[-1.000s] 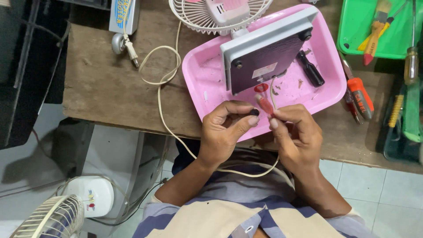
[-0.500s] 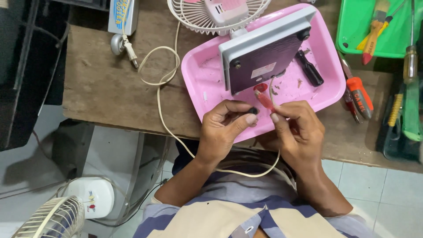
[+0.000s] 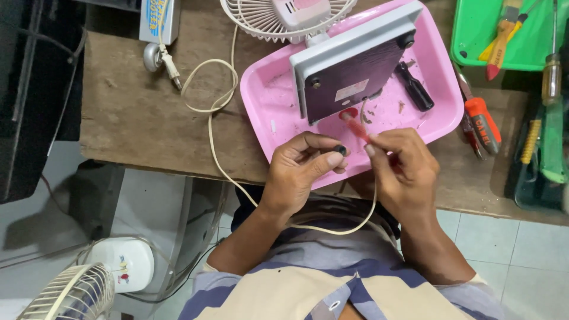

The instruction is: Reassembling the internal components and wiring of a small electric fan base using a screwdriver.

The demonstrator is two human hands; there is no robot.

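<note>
Head view, near to far:
- Left hand: thumb and forefinger pinched on a small black cap, over the tray's near rim.
- Right hand: closed on a red wire leading to the fan base.
- Progress: base open to the wiring; refitting apparently still to do.
- Pink tray: upturned fan base, black-handled tool, scraps.
- Green tray: brush and other tools.

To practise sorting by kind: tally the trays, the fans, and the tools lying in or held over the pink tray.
Trays: 2, the pink tray and the green tray.
Fans: 2, the table fan with its base in the pink tray, and the floor fan.
Tools: 2, the black-handled screwdriver lying in the pink tray, and the red-handled tool in the right hand.
Total: 6.
</note>
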